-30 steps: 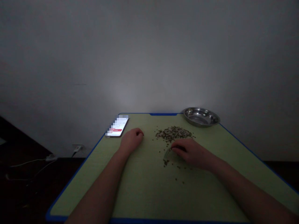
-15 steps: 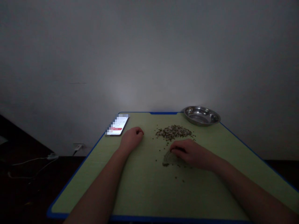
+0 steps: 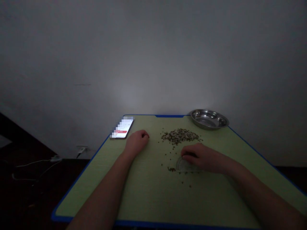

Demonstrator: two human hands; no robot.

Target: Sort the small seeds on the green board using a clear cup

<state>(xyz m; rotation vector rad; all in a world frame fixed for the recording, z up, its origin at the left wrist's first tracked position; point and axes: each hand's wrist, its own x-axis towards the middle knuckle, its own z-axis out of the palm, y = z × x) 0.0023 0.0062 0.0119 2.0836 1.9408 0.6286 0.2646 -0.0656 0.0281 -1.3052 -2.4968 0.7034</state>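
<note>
My right hand (image 3: 198, 156) pinches a clear, half-round protractor (image 3: 183, 165) by its upper part, low over the table. Just left of the protractor's curved edge lies a small cluster of dark grains (image 3: 171, 169), with more along its lower edge. Beyond that hand spreads a heap of small dark and pale grains (image 3: 181, 136); their exact kind is too small to tell. My left hand (image 3: 137, 140) rests on the table left of the heap, its fingers curled closed and no object visible in them.
A phone (image 3: 123, 127) with a lit screen lies at the table's far left edge. A shiny steel bowl (image 3: 208, 123) stands at the far right corner. The pale green table (image 3: 146, 198) has a blue rim and touches the wall. Cables (image 3: 55, 158) hang at left.
My right hand has drawn the protractor a little to the right, away from the small cluster of grains. My left hand stays curled in place. The whole view has shifted slightly.
</note>
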